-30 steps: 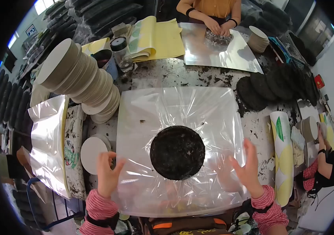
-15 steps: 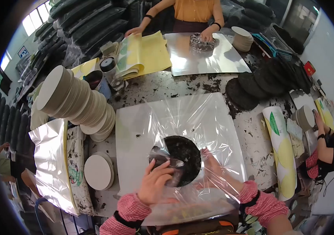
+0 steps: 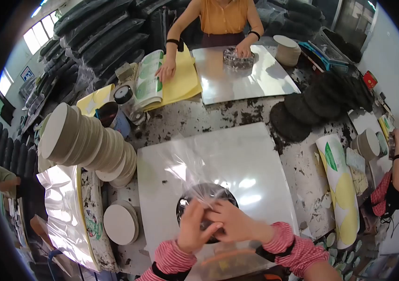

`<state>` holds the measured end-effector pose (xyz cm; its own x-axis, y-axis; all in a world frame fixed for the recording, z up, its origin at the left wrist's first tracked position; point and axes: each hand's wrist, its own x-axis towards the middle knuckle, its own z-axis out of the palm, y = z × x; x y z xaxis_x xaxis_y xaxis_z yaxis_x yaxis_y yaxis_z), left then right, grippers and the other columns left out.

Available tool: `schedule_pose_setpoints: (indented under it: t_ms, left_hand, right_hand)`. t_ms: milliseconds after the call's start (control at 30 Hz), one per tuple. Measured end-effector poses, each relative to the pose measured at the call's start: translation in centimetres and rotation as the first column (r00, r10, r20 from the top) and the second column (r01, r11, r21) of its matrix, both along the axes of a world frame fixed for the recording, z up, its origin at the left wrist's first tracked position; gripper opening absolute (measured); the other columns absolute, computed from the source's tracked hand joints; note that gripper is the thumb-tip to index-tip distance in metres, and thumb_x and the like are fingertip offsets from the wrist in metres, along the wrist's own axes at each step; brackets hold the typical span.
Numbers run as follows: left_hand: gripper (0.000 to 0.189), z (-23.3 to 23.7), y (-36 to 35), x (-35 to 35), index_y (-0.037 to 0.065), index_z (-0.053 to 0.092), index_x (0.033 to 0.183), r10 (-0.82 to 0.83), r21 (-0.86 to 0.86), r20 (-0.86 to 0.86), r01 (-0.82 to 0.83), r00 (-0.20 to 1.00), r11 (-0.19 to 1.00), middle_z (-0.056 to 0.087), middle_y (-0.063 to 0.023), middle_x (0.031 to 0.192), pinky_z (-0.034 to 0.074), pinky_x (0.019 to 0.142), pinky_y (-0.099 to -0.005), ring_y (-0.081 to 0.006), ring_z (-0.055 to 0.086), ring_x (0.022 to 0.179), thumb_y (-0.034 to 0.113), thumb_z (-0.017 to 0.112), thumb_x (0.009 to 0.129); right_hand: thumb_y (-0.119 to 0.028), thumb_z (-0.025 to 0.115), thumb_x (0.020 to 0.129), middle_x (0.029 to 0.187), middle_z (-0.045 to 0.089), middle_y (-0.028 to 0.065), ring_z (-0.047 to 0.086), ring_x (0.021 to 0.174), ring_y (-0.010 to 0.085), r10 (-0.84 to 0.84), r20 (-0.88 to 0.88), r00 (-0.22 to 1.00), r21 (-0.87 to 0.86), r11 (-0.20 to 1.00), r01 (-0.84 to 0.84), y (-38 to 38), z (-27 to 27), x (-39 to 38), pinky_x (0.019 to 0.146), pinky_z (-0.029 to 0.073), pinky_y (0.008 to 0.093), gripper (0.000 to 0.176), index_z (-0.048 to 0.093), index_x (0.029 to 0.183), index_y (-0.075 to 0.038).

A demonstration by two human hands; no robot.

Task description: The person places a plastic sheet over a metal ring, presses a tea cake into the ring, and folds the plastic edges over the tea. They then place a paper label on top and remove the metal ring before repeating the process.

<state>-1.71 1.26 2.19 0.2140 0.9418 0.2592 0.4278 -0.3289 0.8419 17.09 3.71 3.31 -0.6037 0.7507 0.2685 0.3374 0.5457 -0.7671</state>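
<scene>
A dark round cake (image 3: 182, 205) sits on the pale square board (image 3: 162, 168) in front of me, much of it hidden by my hands. Transparent plastic film (image 3: 191, 175) is drawn up over its top into a bunch of folds. My left hand (image 3: 194, 228) is closed on the bunched film at the left. From the right, my right hand (image 3: 234, 221) meets it, fingers bent over the same gather. The two hands touch above the cake, and some fingertips are hidden or blurred.
Stacked pale paper discs (image 3: 87, 136) lean at the left, with a lower disc pile (image 3: 120, 225) nearby. Dark round cakes (image 3: 297, 112) overlap at right, beyond a printed roll (image 3: 337, 187). Opposite, a co-worker's hand (image 3: 244, 49) rests on a wrapped cake (image 3: 238, 61).
The film, spread wide before, is now gathered over the cake. My right hand moved left to join my left hand. The co-worker's other hand moved across the yellow sheets, turning back a printed one.
</scene>
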Motion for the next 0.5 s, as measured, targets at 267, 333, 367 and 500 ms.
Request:
schedule_pose_setpoints:
  t_ms: [267,333,367,500]
  left_hand:
    - [0.044,-2.0,-0.5,1.0,0.0,0.058,0.11,0.157,-0.079,0.105,-0.149,0.982,0.986,0.061,-0.0147,0.106,0.052,0.083,-0.0455,-0.031,0.062,0.095,0.024,0.08,0.079]
    - [0.053,-2.3,-0.6,0.3,0.0,0.057,0.113,0.266,-0.193,0.497,-0.194,0.826,0.962,0.06,-0.0132,0.111,0.052,0.082,-0.0452,-0.0284,0.062,0.095,0.03,0.083,0.078]
    - [0.055,-2.6,-0.5,-0.1,0.001,0.057,0.112,0.271,-0.197,0.53,-0.195,0.803,0.961,0.058,-0.0117,0.112,0.05,0.085,-0.044,-0.0266,0.059,0.098,0.032,0.085,0.075]
    - [0.04,-2.4,-1.0,-0.5,0.005,0.065,0.099,0.074,0.035,0.356,-0.092,0.931,0.995,0.055,-0.0124,0.108,0.044,0.093,-0.0417,-0.0252,0.052,0.105,0.027,0.085,0.073]
  right_hand:
    - [-0.031,0.048,0.101,0.118,0.064,0.0143,0.062,0.106,0.0234,-0.196,-0.574,0.795,-0.43,0.898,-0.09,7.7,-0.5,-3.5,0.093,0.048,0.0367,0.045,0.051,0.134,-0.002]
    - [-0.032,0.05,0.1,0.111,0.065,0.0158,0.064,0.102,0.0266,0.207,-0.474,0.856,-0.006,0.971,-0.239,6.1,1.2,-2.8,0.095,0.047,0.0393,0.037,0.062,0.118,-0.001]
    - [-0.028,0.053,0.099,0.109,0.066,0.0163,0.065,0.098,0.0271,0.403,-0.408,0.819,0.255,0.912,-0.322,5.9,0.3,-2.5,0.094,0.047,0.0403,0.032,0.066,0.11,-0.001]
    - [-0.008,0.063,0.085,0.096,0.067,0.0102,0.065,0.087,0.0236,-0.149,-0.892,0.427,-0.339,0.846,-0.411,4.9,-6.3,-0.9,0.09,0.049,0.0412,0.008,0.065,0.088,-0.002]
